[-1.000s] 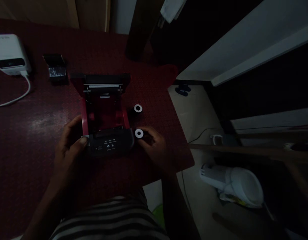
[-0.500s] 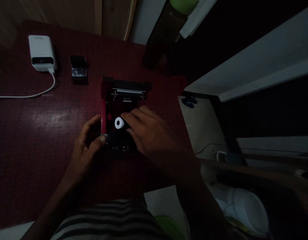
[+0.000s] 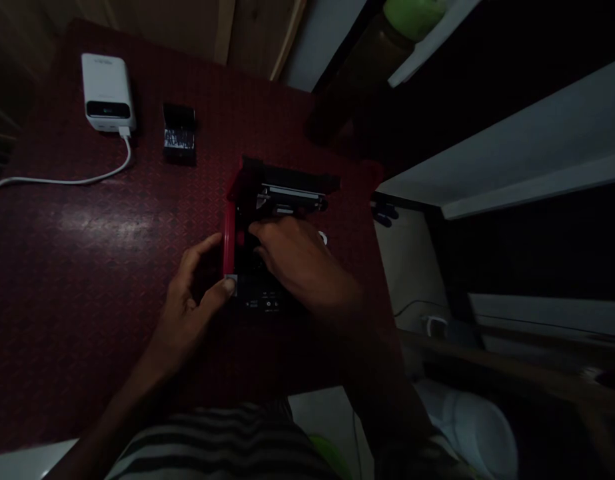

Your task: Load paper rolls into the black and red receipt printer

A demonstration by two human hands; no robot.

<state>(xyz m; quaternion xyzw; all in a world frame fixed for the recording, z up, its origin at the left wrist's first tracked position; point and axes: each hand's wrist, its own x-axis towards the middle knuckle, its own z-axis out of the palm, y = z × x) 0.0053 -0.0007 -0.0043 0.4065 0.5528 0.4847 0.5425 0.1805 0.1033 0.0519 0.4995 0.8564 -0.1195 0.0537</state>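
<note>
A red and black receipt printer (image 3: 229,233) lies on the table with its lid raised at the far side. My left hand (image 3: 190,303) steadies it at the near left corner, thumb on top and fingers along the red side wall. Inside the printer's compartment, my right hand (image 3: 300,257) reaches down with its fingers bent and close together; whatever they hold is hidden beneath the hand. Just past the right knuckles shows a small part of a white paper roll (image 3: 323,237). Whether that roll rests on the table or touches the hand, I cannot tell.
A white power bank (image 3: 107,87) with a plugged-in cable (image 3: 62,180) lies at the back left. Beside it is a small black case (image 3: 179,133). A bottle with a green cap (image 3: 414,17) stands at the back right of the dark red table (image 3: 87,280).
My right hand has moved deeper into the printer, and the white roll, earlier at its fingertips, now shows at its right side. My left hand keeps its hold. The view has shifted.
</note>
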